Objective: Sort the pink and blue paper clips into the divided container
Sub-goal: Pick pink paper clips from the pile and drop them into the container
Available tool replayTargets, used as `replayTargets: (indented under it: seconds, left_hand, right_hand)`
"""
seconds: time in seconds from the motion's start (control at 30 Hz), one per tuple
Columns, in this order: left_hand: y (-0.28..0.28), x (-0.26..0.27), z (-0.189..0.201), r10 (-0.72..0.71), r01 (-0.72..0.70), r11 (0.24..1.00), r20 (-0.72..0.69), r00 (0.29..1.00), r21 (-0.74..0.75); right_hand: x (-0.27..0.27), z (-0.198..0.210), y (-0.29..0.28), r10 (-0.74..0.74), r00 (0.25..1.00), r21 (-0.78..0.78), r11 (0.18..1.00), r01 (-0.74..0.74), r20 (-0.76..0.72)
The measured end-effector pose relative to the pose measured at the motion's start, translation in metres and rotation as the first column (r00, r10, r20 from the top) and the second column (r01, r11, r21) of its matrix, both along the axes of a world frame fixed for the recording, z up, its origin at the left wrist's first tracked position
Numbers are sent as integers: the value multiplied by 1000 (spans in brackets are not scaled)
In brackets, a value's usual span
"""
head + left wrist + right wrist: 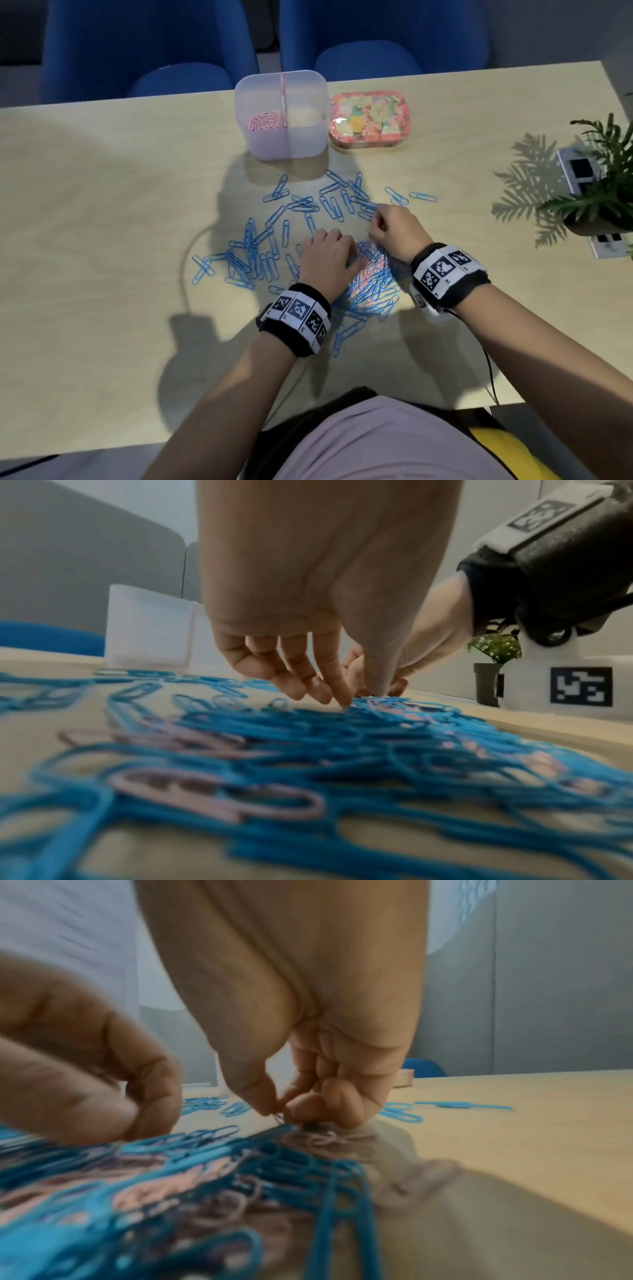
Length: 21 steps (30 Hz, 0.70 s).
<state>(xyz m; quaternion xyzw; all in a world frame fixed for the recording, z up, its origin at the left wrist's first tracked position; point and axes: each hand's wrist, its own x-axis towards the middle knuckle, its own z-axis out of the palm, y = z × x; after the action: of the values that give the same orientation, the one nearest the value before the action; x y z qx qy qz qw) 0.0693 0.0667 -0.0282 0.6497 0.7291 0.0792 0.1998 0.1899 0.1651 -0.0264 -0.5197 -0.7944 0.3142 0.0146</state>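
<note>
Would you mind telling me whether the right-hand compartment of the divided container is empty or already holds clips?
Empty: the divided container shows pink clips only left of its divider; the right compartment's floor looks bare.

Blue clips [274, 236] scattered flat across the table, loose and overlapping at left and centre. Mixed heap [371, 281] of blue and pink clips nearer the front, tangled. Pink clip [219, 796] lying flat atop blue ones in that heap. Container [281, 137] translucent, upright, behind the spread; divider [283, 99] down its middle. Sorted pink clips [263, 120] piled in left compartment; right compartment without blue clips.
</note>
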Motion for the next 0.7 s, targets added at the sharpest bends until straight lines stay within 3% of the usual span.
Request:
replayTargets:
  seconds: [0.1,0.2,0.33,0.4,0.43,0.47,0.53,0.57,0.63,0.7]
  left_hand:
    - [-4,3,-2,-3,4,998,15,1000,-60]
    - [-6,-5,-3,39,-32,995,75,996,-96]
    - [-11,-21,-3,103,-96,992,92,990,-76]
    - [-11,-29,-2,135,-128,990,134,982,-56]
    - [-11,-32,-1,154,-147,988,175,973,-48]
    - [-10,-35,1,174,-169,985,225,959,-40]
    - [-8,-39,5,211,-213,977,337,917,-31]
    - [-7,-40,7,225,-230,973,388,894,-34]
    - [-5,-41,10,234,-249,968,471,850,-33]
    - [-3,-41,12,246,-258,964,548,799,-56]
  right_hand:
    - [21,3,-5,-124,972,-43,992,118,-200]
    - [35,7,-16,-411,808,-306,903,300,-421]
    - [38,3,-28,-692,579,-625,692,361,-432]
    - [34,3,-30,-763,518,-719,601,349,-386]
    - [31,3,-29,-760,538,-720,596,355,-365]
    - [28,3,-28,-712,610,-665,646,375,-348]
    - [22,1,-28,-447,857,-385,861,334,-257]
    - [18,1,-28,-315,937,-230,933,276,-152]
    - [10,0,-31,-201,980,-87,976,201,13]
    - [4,-3,-28,-184,981,-98,977,188,55]
